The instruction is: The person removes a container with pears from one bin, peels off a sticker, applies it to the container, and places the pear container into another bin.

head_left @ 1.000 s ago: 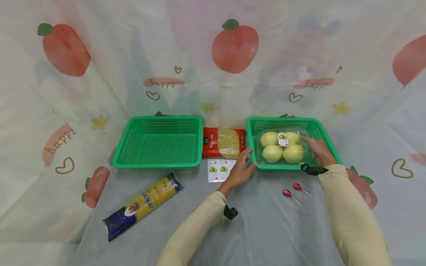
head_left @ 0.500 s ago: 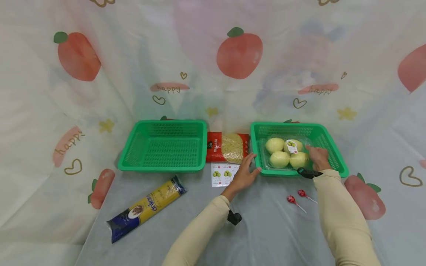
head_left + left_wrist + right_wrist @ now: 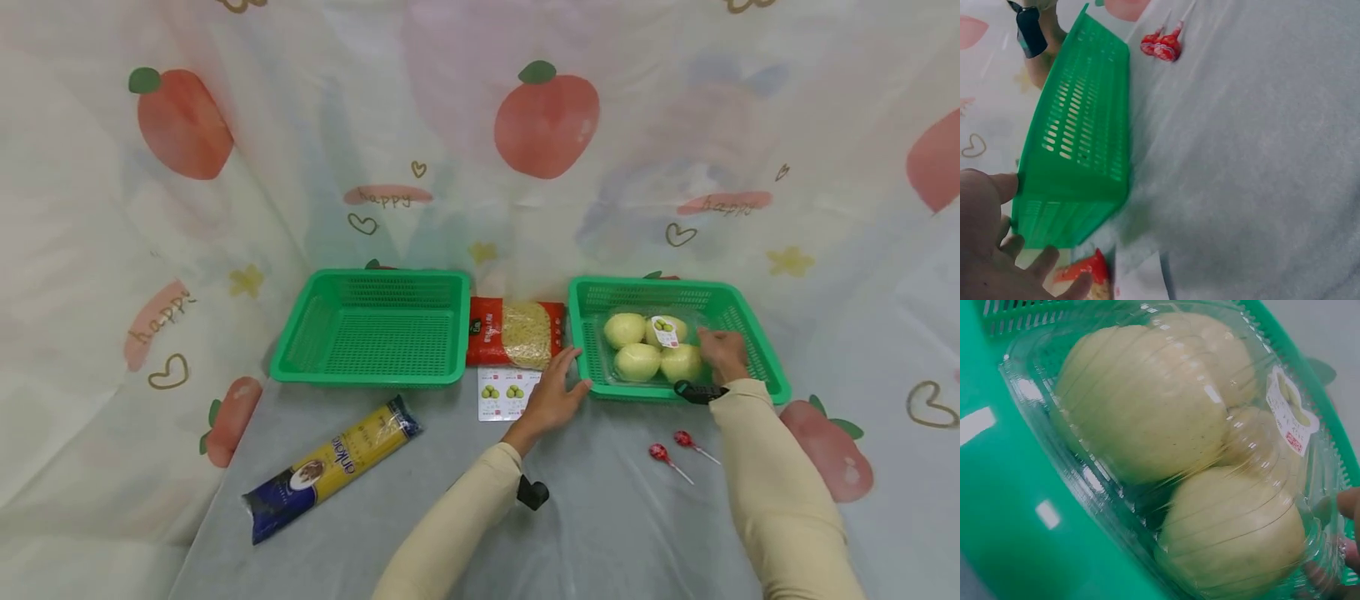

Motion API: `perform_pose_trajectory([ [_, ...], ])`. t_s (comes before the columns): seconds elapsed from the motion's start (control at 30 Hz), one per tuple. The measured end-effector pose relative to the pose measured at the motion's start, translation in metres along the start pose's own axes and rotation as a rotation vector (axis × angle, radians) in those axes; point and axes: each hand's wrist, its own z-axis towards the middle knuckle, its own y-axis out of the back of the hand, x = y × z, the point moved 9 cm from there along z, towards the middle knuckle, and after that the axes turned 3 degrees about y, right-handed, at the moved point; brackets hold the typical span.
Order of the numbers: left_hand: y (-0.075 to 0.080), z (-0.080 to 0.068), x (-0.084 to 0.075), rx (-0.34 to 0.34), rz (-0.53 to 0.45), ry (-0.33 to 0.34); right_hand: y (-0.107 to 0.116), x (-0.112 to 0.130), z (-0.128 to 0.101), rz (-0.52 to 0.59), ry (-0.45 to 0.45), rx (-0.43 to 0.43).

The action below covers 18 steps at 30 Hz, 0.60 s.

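Note:
A clear plastic box of several pale yellow-green round fruits (image 3: pixel 637 363) lies in the right green basket (image 3: pixel 581 292), with a fruit-picture label (image 3: pixel 1291 412) on its lid. My right hand (image 3: pixel 723 353) is inside that basket and pinches the box's right edge; in the right wrist view only some fingers (image 3: pixel 1349 503) show at the border. My left hand (image 3: pixel 553 396) reaches to the basket's left front corner. Its fingers are spread, and its thumb and fingertips rest on or close to the rim, as the left wrist view shows too.
A second green basket (image 3: pixel 283 342) stands at the left. Between the baskets lies a red bag of yellow pasta (image 3: pixel 525 333), with a sticker sheet (image 3: pixel 501 408) in front. A blue-yellow spaghetti packet (image 3: pixel 330 467) lies front left. Two red lollipops (image 3: pixel 660 452) lie before the right basket.
My right hand's fingers have drawn in from reaching over the lid to pinching the box's edge, and the box has turned slightly. My left hand stays at the rim. The head view has shifted.

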Motion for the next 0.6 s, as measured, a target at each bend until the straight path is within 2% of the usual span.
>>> perform_pose_trajectory([
  [0.13, 0.007, 0.002, -0.003, -0.013, 0.086, 0.001, 0.004, 0.019, -0.008, 0.001, 0.091, -0.072],
  [0.27, 0.019, 0.003, -0.011, -0.019, 0.164, -0.046, 0.008, 0.041, -0.015, -0.028, 0.172, -0.13],
  [0.37, 0.033, -0.002, -0.017, -0.027, 0.258, -0.117, 0.003, 0.059, -0.022, -0.05, 0.231, -0.138],
  [0.5, 0.054, -0.013, -0.023, -0.046, 0.445, -0.224, -0.006, 0.082, -0.039, -0.088, 0.334, -0.175],
  [0.6, 0.072, -0.023, -0.023, -0.08, 0.531, -0.268, -0.016, 0.093, -0.057, -0.12, 0.408, -0.208],
])
